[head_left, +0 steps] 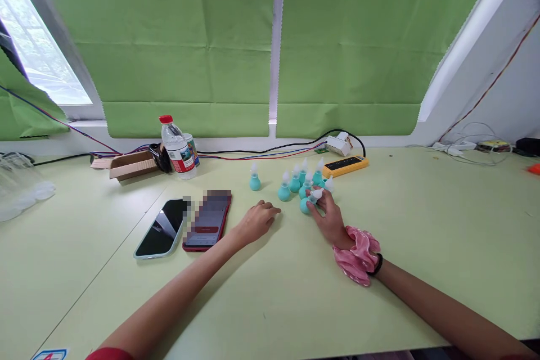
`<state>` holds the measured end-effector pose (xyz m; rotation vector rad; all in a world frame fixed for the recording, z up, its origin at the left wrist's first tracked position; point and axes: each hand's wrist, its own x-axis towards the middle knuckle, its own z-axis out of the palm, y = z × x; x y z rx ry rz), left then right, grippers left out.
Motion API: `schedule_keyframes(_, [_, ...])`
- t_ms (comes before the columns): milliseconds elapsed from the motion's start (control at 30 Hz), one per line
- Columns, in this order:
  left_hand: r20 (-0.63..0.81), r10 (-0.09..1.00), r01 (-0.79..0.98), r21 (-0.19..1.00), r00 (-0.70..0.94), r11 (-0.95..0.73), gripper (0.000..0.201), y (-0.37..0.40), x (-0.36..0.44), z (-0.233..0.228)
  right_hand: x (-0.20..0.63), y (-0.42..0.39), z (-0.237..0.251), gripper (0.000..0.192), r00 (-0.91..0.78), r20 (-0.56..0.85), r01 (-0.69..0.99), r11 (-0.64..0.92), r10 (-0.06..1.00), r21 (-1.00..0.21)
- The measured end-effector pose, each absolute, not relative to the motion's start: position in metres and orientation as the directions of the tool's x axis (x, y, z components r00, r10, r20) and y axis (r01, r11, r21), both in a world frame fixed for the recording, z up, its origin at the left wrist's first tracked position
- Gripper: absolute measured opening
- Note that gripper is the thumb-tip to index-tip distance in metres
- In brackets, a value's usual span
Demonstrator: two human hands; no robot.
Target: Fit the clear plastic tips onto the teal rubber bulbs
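My right hand [328, 218] pinches a small nasal aspirator [305, 206] with a teal squeeze bulb and a translucent tip. It is tilted, the tip pointing up and right, at the front of a cluster of similar ones. In that cluster, one nasal aspirator [284, 192] stands upright at the left, and several more are partly hidden behind the fingers. Apart from them, to the left, a single nasal aspirator [255, 181] stands upright. My left hand [258, 221] rests palm down on the table, empty, its fingers loosely stretched toward the cluster.
Two phones, one pale-edged [162, 229] and one red-cased [207, 221], lie left of my left hand. Farther back are a water bottle [179, 149], an open cardboard box [134, 166] and a yellow power strip [346, 166]. Cables run along the wall.
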<state>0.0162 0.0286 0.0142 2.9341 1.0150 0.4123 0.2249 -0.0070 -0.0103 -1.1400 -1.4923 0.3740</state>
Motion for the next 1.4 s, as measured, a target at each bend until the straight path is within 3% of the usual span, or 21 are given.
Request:
schedule_keyframes(333, [0.257, 0.588, 0.501, 0.332, 0.767, -0.799, 0.036, 0.021, 0.014, 0.027, 0.224, -0.005, -0.011, 0.052, 0.091, 0.606, 0.481, 0.498, 0.790, -0.722])
schedule_keyframes(500, [0.233, 0.630, 0.562, 0.297, 0.741, -0.772, 0.060, 0.018, 0.003, 0.033, 0.226, -0.003, -0.017, 0.056, 0.071, 0.589, 0.491, 0.486, 0.805, -0.723])
schedule_keyframes(633, [0.249, 0.633, 0.581, 0.255, 0.733, -0.773, 0.051, 0.011, -0.004, 0.027, 0.226, -0.002, -0.016, 0.056, 0.044, 0.578, 0.477, 0.491, 0.815, -0.728])
schedule_keyframes(800, [0.274, 0.664, 0.600, 0.287, 0.695, -0.747, 0.049, 0.001, -0.009, 0.024, 0.221, -0.007, -0.009, 0.055, 0.085, 0.621, 0.528, 0.494, 0.779, -0.691])
schedule_keyframes(933, [0.269, 0.703, 0.635, 0.301, 0.659, -0.711, 0.043, -0.002, -0.011, 0.023, 0.217, -0.016, -0.001, 0.053, 0.105, 0.729, 0.571, 0.559, 0.676, -0.601])
schedule_keyframes(1000, [0.297, 0.714, 0.647, 0.302, 0.634, -0.700, 0.038, -0.003, -0.011, 0.020, 0.215, -0.023, 0.000, 0.047, 0.073, 0.813, 0.629, 0.606, 0.578, -0.487])
schedule_keyframes(1067, [0.329, 0.712, 0.650, 0.292, 0.620, -0.701, 0.029, -0.004, -0.009, 0.015, 0.212, -0.029, 0.000, 0.037, -0.077, 0.862, 0.671, 0.665, 0.502, -0.327])
schedule_keyframes(1133, [0.352, 0.703, 0.650, 0.275, 0.618, -0.708, 0.022, -0.007, -0.007, 0.011, 0.205, -0.033, -0.001, 0.029, -0.325, 0.805, 0.646, 0.738, 0.496, -0.193])
schedule_keyframes(1200, [0.362, 0.688, 0.646, 0.248, 0.629, -0.721, 0.019, -0.009, -0.005, 0.008, 0.196, -0.034, -0.002, 0.030, -0.485, 0.683, 0.623, 0.764, 0.546, -0.167])
schedule_keyframes(1400, [0.374, 0.614, 0.584, 0.205, 0.695, -0.786, 0.018, -0.014, -0.002, 0.009, 0.187, -0.020, -0.009, 0.032, -0.474, 0.525, 0.697, 0.666, 0.707, -0.266])
